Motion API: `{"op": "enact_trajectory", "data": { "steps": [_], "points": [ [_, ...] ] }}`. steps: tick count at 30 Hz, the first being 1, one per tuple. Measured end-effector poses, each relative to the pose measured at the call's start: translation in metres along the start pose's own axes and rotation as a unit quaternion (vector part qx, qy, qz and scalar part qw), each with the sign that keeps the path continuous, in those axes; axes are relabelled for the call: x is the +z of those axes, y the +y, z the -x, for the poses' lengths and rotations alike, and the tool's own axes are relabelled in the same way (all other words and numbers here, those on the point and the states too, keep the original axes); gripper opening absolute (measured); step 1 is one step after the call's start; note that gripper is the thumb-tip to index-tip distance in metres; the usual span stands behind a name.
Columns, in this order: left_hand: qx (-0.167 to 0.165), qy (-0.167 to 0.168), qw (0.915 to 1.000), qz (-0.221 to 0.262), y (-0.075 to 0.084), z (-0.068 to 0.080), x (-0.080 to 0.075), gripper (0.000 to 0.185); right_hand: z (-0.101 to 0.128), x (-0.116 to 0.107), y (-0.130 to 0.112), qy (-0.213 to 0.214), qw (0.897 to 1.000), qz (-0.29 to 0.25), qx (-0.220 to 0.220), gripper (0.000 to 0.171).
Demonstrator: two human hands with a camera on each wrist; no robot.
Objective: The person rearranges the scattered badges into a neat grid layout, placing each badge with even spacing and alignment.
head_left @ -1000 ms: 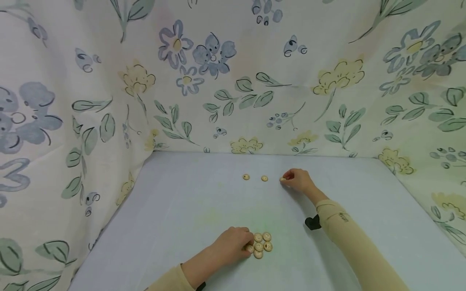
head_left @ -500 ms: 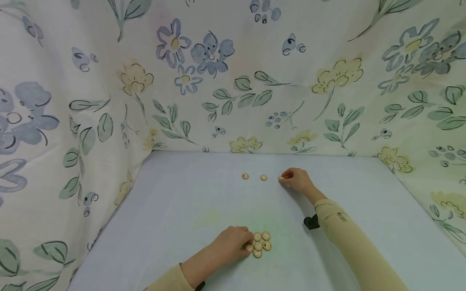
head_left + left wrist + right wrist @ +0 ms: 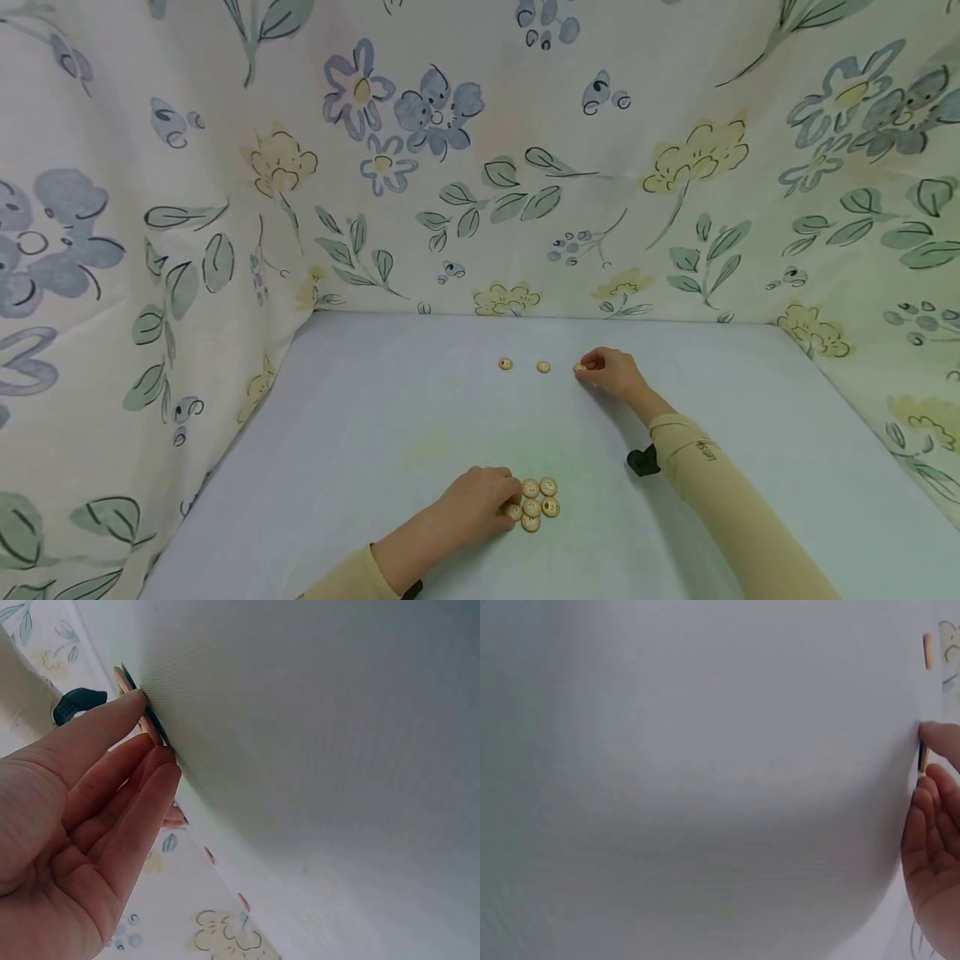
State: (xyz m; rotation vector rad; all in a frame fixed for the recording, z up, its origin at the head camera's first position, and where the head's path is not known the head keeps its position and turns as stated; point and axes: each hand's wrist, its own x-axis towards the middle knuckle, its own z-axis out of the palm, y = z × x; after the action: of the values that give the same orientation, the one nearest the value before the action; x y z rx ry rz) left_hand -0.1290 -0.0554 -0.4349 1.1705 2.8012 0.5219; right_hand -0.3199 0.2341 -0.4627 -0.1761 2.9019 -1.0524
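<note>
Near the front of the white table, my left hand (image 3: pixel 476 502) pinches a pale round wooden disc (image 3: pixel 513 512) between thumb and fingers. This disc lies at the left edge of a tight cluster of several similar discs (image 3: pixel 532 507) with small dark markings. In the left wrist view, the discs (image 3: pixel 150 724) appear edge-on by the thumb tip. Farther back, the fingers of my right hand (image 3: pixel 613 372) hold another wooden disc (image 3: pixel 579 368) low at the tabletop, partly covered by the fingertips. It shows edge-on in the right wrist view, a thin disc (image 3: pixel 923 759) between thumb and fingers.
Two more wooden discs, a left one (image 3: pixel 506 363) and a middle one (image 3: pixel 543 367), lie in line with the disc at my right hand. The white table (image 3: pixel 360 433) is bounded at the back and sides by a flowered cloth (image 3: pixel 480 208).
</note>
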Motion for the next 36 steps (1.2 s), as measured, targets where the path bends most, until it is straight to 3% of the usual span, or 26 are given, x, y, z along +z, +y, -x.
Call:
{"op": "enact_trajectory", "data": {
  "steps": [17,29,36],
  "points": [
    [-0.001,-0.001,1.0000,0.005,0.000,0.000,0.000,0.015,0.014,-0.002,0.001,-0.012,1.000,-0.008,-0.002,0.039],
    [-0.006,-0.002,1.0000,0.005,-0.001,-0.001,0.002,0.014,0.057,0.009,-0.012,0.006,0.997,-0.073,-0.028,0.032],
    [-0.010,0.002,0.9999,0.008,-0.001,0.000,0.001,0.016,0.091,0.022,-0.023,-0.015,0.993,-0.099,-0.059,0.029]
  ]
}}
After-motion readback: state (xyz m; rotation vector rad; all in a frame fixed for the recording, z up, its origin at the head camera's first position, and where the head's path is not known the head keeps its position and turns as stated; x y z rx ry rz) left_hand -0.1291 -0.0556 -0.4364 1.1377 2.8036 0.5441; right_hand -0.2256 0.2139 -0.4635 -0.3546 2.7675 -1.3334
